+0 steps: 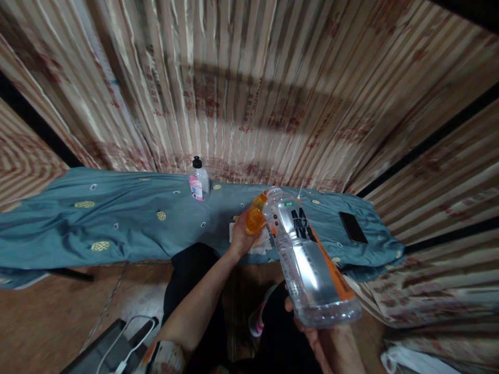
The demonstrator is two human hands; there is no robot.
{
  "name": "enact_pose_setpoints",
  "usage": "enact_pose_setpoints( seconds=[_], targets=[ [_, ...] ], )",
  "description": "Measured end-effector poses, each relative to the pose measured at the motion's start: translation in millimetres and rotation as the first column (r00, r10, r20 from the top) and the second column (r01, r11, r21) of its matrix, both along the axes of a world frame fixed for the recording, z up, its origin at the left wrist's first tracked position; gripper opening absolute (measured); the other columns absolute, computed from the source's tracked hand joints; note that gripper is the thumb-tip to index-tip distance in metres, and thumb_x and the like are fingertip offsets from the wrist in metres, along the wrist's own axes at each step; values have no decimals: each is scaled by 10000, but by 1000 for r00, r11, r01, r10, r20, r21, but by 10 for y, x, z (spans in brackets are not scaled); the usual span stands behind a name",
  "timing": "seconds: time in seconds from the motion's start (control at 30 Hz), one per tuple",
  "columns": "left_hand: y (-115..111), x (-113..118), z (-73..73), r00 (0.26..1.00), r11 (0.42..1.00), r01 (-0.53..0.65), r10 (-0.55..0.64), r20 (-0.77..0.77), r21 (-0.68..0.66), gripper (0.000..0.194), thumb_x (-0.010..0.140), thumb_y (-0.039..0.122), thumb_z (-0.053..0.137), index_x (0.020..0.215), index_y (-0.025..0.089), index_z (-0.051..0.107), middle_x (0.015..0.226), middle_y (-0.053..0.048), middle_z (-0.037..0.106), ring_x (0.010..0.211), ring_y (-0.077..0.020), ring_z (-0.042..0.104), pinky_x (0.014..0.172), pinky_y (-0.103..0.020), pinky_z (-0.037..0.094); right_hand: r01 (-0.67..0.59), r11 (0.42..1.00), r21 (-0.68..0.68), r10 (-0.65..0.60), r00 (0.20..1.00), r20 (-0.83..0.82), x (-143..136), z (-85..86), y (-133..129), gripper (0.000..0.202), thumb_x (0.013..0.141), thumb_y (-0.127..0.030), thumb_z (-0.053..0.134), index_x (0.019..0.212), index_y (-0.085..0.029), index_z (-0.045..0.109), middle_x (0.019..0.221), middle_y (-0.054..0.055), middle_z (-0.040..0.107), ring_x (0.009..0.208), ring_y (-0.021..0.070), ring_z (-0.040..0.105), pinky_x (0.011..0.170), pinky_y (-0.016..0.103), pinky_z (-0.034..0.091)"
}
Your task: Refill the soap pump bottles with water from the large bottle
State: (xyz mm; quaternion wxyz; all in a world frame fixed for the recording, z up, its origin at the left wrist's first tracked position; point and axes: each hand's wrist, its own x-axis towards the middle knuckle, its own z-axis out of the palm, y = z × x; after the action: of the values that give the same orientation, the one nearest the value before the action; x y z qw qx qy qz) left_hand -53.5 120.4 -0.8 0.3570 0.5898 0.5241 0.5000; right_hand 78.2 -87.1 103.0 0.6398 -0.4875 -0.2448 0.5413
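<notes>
My left hand is closed around a small bottle of orange liquid just above the cloth-covered table. In my right hand, gripped near its base, is a large clear drink bottle with a silver and orange label. The large bottle is tilted, its uncapped mouth up and to the left, beside the neck of the orange bottle. Whether the two mouths touch I cannot tell. Below my left hand lies a white, torn-looking sheet, partly hidden by the hand and bottles.
A clear squeeze bottle with a black cap and pink label stands at the table's back. To the right lies a black phone. The teal patterned cloth is wrinkled. Striped curtains hang close behind. A white cable is at lower left.
</notes>
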Motion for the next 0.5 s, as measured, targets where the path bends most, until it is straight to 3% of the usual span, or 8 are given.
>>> enact_pose_setpoints(
  seconds=[0.2,0.3,0.5],
  targets=[
    [-1,-4,2,1000,1000,-1,1,-15,-3,714,601,100,796,1269,185,556,1270,-101,652,1245,-310,577,1094,-499,445,-18,1000,19,18,1000,16,18,-22,-7,453,848,-425,734,1244,-248,604,800,68,763,608,162,667,522,215,527],
    [-3,-7,2,1000,1000,-1,1,-11,-2,718,601,101,800,1271,188,555,1281,-99,649,1241,-304,581,1097,-493,445,-32,999,15,32,999,10,24,-27,-9,501,823,-416,761,1267,-261,587,837,68,773,665,160,690,535,187,522],
    [-4,-8,7,1000,1000,19,-19,-12,17,699,617,100,786,1269,184,549,1276,-102,655,1242,-299,580,1097,-492,442,-16,1000,16,16,1000,15,12,-27,-12,445,796,-475,773,1156,-244,650,795,67,762,603,165,665,513,220,522]
  ],
)
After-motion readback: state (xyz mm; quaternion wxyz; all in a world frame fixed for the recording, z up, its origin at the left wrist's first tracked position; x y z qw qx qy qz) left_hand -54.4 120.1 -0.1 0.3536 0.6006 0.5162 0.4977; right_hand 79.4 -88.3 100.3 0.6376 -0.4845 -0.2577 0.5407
